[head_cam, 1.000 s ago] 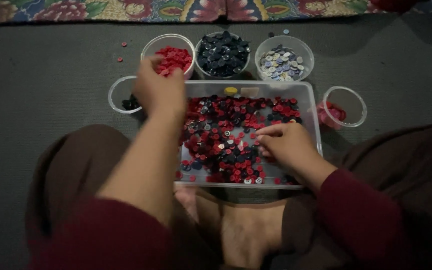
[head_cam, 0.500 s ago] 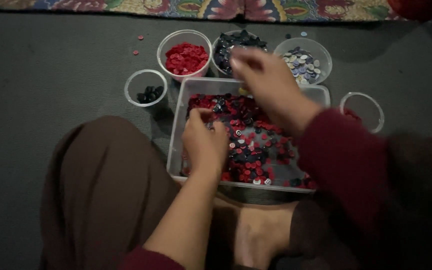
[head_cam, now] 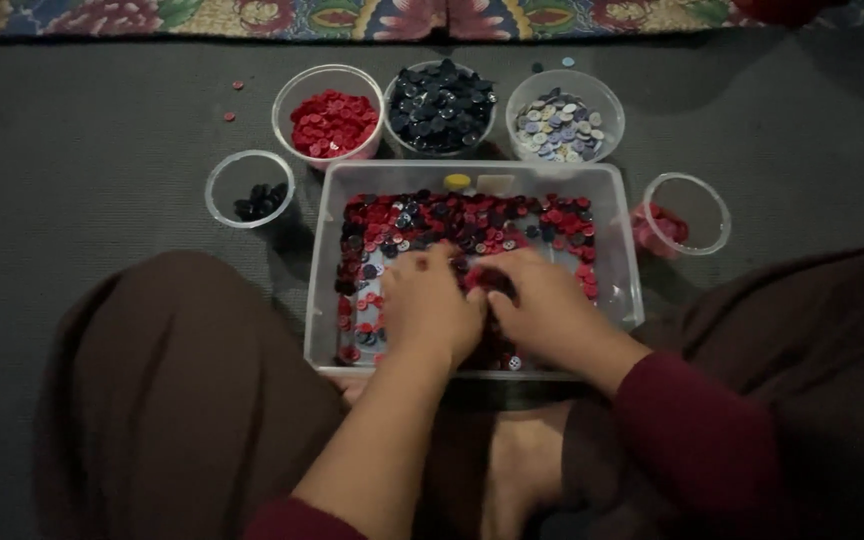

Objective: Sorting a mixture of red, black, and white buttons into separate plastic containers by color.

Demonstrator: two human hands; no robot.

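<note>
Since half a second ago the right hand [head_cam: 552, 310] has dropped from the upper bowls to join the left hand [head_cam: 430, 305] mid-frame, both curled, grip unclear, over red and dark buttons [head_cam: 452, 220] in the clear rectangular plastic tray [head_cam: 620, 250], suggesting another sorting pick.

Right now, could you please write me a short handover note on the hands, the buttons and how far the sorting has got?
Left hand and right hand: both down in the clear tray, fingers among the mixed buttons; whether either pinches a button cannot be told.
Done so far: red buttons in the bowl of red buttons, dark ones in the bowl of dark buttons, pale ones in the bowl of pale buttons. A few dark ones in the small left cup, some red in the small right cup.
Left: the tray's mostly red and dark buttons; two strays on the mat.
</note>
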